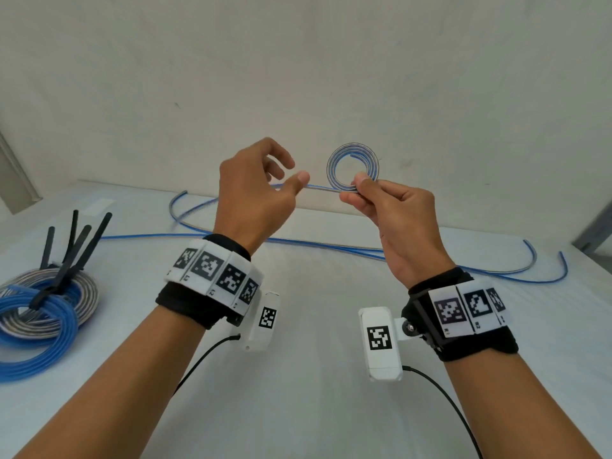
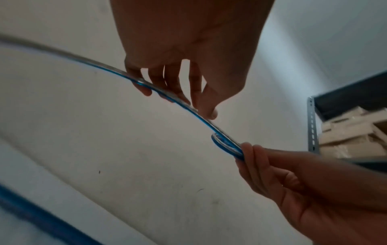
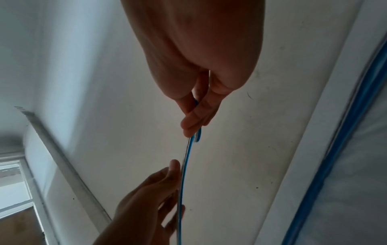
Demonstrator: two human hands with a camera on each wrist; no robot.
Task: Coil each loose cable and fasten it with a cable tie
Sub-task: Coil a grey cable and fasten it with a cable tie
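Note:
My right hand [image 1: 356, 188] pinches a small flat coil [image 1: 353, 148] of the blue and clear cable between thumb and fingers, held up in front of the wall. From the coil a straight run of cable [image 1: 319, 188] leads left into my left hand [image 1: 294, 172], whose curled fingers and thumb hold it loosely. In the left wrist view the cable [image 2: 117, 70] lies across the left fingers [image 2: 159, 82] and ends in the coil [image 2: 226, 145]. The right wrist view shows the coil [image 3: 198, 136] edge-on. The rest of the cable [image 1: 318, 244] trails in loops over the white table [image 1: 314, 409].
At the table's left edge lie bundled coils [image 1: 39, 313], blue and grey, bound with black cable ties [image 1: 96, 236] whose tails stick up. A metal shelf upright [image 2: 312, 124] with boxes stands at the right. The wall is close behind the table.

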